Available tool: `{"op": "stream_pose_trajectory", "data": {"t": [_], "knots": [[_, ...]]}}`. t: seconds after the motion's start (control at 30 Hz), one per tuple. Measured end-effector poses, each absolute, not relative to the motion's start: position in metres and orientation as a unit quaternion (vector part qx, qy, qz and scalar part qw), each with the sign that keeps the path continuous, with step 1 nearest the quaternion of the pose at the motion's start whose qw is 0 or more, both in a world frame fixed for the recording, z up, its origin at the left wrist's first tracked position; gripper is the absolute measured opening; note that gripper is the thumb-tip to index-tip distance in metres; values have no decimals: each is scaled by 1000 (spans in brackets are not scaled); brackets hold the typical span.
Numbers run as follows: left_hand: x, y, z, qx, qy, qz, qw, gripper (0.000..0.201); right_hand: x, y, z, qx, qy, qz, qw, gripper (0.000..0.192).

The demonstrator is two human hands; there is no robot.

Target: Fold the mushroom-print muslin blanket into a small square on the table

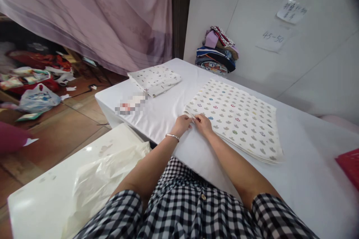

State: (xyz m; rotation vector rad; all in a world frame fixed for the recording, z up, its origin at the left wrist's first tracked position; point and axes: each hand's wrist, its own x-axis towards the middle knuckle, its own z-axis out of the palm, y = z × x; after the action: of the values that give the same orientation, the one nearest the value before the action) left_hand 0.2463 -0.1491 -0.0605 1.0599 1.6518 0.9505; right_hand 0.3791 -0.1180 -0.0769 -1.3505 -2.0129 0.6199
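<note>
A white printed cloth (235,114), folded in layers, lies flat before me; its pattern is grey shapes with a few coloured ones. At its near left corner, my left hand (183,124) pinches the layered edge, a bracelet on the wrist. Right beside it, my right hand (203,124) has its fingers closed on the same corner. The fingertips of both hands almost meet there. A second folded cloth (155,80), white with small dark prints, rests farther off to the left, apart from my hands.
The cloths lie on a white-covered table (174,106). A blurred-out item (131,104) sits near its left edge. Folded clothes (215,52) are stacked by the wall. At left stands a lower white table (42,198) with a crumpled plastic sheet (103,175). Something red (349,166) is at right.
</note>
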Motion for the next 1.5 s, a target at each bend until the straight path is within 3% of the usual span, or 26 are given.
{"op": "stream_pose_trajectory", "data": {"t": [0.23, 0.57, 0.7, 1.03, 1.5], "knots": [[245, -146, -63, 415, 686, 386, 456, 9, 384, -113, -71, -534, -690, 349, 342, 14], [245, -148, -54, 389, 676, 406, 476, 7, 382, -118, -68, -465, -810, 215, 286, 10], [245, -146, -56, 387, 671, 411, 481, 7, 383, -119, -68, -457, -811, 202, 305, 10], [246, -148, -58, 392, 659, 424, 482, 8, 381, -121, -68, -472, -820, 196, 258, 9], [248, -149, -57, 412, 664, 397, 482, 4, 379, -125, -74, -476, -812, 175, 287, 12]]}}
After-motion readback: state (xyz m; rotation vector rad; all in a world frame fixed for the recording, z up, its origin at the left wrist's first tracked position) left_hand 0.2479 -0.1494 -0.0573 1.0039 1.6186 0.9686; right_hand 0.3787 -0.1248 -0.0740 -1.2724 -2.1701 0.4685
